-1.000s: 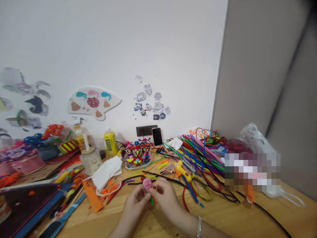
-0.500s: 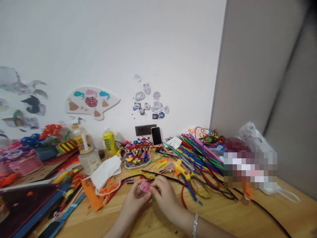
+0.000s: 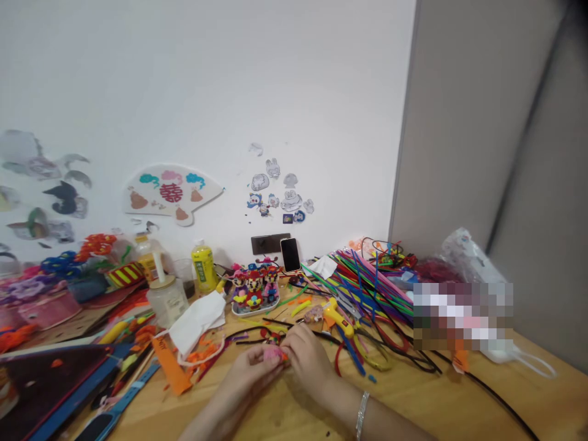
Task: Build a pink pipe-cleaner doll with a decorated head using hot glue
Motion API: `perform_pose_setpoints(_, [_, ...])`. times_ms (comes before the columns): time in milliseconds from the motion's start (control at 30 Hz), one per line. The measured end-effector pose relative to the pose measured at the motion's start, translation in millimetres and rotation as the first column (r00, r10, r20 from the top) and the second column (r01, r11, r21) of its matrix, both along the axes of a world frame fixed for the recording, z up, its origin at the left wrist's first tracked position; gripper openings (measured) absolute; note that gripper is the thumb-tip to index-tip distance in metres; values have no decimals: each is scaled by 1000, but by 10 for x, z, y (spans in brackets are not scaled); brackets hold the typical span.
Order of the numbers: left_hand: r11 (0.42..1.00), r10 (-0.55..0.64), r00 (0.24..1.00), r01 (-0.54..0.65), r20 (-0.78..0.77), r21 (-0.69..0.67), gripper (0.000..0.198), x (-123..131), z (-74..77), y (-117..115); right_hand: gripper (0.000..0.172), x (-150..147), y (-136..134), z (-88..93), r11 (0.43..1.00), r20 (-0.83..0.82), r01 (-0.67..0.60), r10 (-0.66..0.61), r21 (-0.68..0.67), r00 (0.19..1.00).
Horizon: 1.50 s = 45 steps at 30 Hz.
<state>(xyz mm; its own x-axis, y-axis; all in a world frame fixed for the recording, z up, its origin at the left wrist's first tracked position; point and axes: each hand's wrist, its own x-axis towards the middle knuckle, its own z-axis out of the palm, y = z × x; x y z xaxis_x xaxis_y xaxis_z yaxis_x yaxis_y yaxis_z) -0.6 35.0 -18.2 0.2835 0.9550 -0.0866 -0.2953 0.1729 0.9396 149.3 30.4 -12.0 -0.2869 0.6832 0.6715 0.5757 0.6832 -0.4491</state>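
A small pink craft piece (image 3: 274, 353), fuzzy-looking with a bit of orange at its right side, is held between my two hands above the wooden table. My left hand (image 3: 250, 369) pinches it from the left, fingers closed. From the right, the closed fingertips of my right hand (image 3: 312, 361) meet the piece near its orange part; exactly what they grip is partly hidden. Just beyond my hands lie dark and coloured chenille stems (image 3: 250, 331). A yellow glue gun (image 3: 337, 317) rests behind my right hand. Several small figures (image 3: 255, 288) stand in a white tray (image 3: 256, 311) farther back.
Bundled chenille stems (image 3: 362, 282) spread across the right. To the left are a white face mask (image 3: 197, 321), an orange strip (image 3: 169, 365), a glass jar (image 3: 168, 301) and a blue-strapped watch (image 3: 103, 424). A phone (image 3: 290, 255) leans against the wall beside a yellow bottle (image 3: 204, 267).
The pink piece has been turned and lowered slightly, and its orange part now shows. My left fingers have shifted from around it to a flatter pinch; my right hand stays close.
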Motion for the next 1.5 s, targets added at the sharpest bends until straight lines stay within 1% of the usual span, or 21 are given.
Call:
perform_pose_setpoints(133, [999,-27,994,24,-102,-22,32,-29,71,-37,20,-21,55,-78,999,46,-29,27,40,999])
perform_pose_setpoints(200, [999,-52,985,50,-166,-17,30,-24,97,-49,19,-26,66,-88,999,40,-23,22,28,999])
perform_pose_setpoints(300, [996,-72,965,80,-253,24,34,4,94,-55,19,-23,52,-68,1000,41,-5,6,-16,999])
perform_pose_setpoints(400, [992,-41,946,77,-321,101,40,26,49,-49,19,-21,27,-58,997,11,2,-2,-79,1000])
perform_pose_setpoints(533, [976,-1,922,85,-387,200,43,30,-7,-45,17,-43,18,-82,980,-129,7,-33,-198,991])
perform_pose_setpoints(633, [958,29,904,97,-427,270,37,36,-10,-66,15,-63,26,-86,954,-224,-4,-67,-301,972])
perform_pose_setpoints(733, [936,68,882,106,-467,336,26,45,28,-106,14,-67,45,-82,928,-275,-4,-106,-373,956])
perform_pose_setpoints(833, [914,118,851,108,-512,390,15,47,82,-138,13,-55,89,-96,914,-298,14,-147,-406,943])
perform_pose_setpoints(933, [897,168,822,101,-543,431,13,43,106,-145,13,-35,152,-130,903,-310,19,-168,-430,936])
perform_pose_setpoints(1067, [886,175,808,121,-563,448,18,42,86,-131,14,-28,191,-150,904,-296,-37,-101,-427,950])
perform_pose_setpoints(1200, [870,178,810,136,-559,474,21,22,63,-112,16,-25,169,-69,913,-229,-35,-64,-406,971])
perform_pose_setpoints(1300, [870,201,803,117,-561,478,22,-5,40,-94,15,83,187,74,932,-139,55,-112,-359,984])
perform_pose_setpoints(1367, [883,215,801,86,-559,462,25,-19,20,-82,14,243,235,171,935,-67,176,-206,-308,976])
perform_pose_setpoints(1400, [890,221,801,68,-556,451,28,-24,13,-77,14,343,266,207,926,-29,254,-272,-281,962])
perform_pose_setpoints(1433, [896,229,802,49,-553,442,30,-26,9,-73,13,447,299,229,904,12,341,-350,-259,937])
perform_pose_setpoints(1500, [897,242,806,26,-541,441,33,-27,15,-69,15,639,361,228,826,95,513,-506,-232,857])
